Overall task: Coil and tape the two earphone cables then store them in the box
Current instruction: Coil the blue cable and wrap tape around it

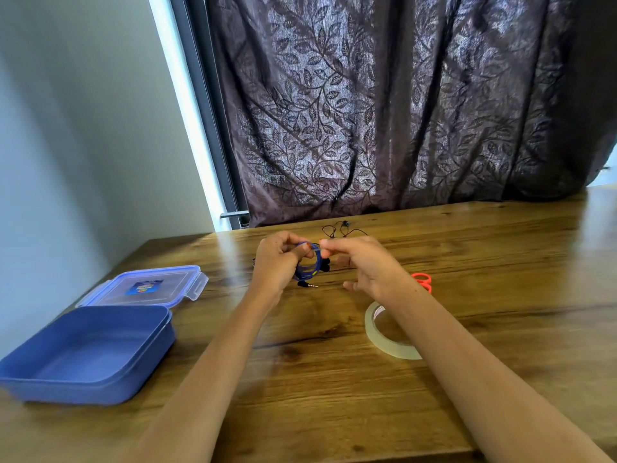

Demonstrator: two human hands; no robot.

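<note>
Earphone cable in blue (312,267), coiled into a ring, is gripped in my left hand (277,262) just above the brown wooden worktop (300,379). My right hand (364,267) pinches at the coil's top. A thin black earphone cable (340,230) lies loose behind. A pale tape roll (384,334) lies under my right forearm, and an open blue plastic box (86,355) sits far left.

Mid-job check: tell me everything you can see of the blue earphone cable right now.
The blue earphone cable is wound into a small round coil of several loops, with yellowish marks on the cord. It is held above the table. The left hand grips its left side; the right hand pinches its top. A black jack plug with a metal tip sticks out below, and dark earbuds sit at its right edge. Any tape on it cannot be made out.
</note>
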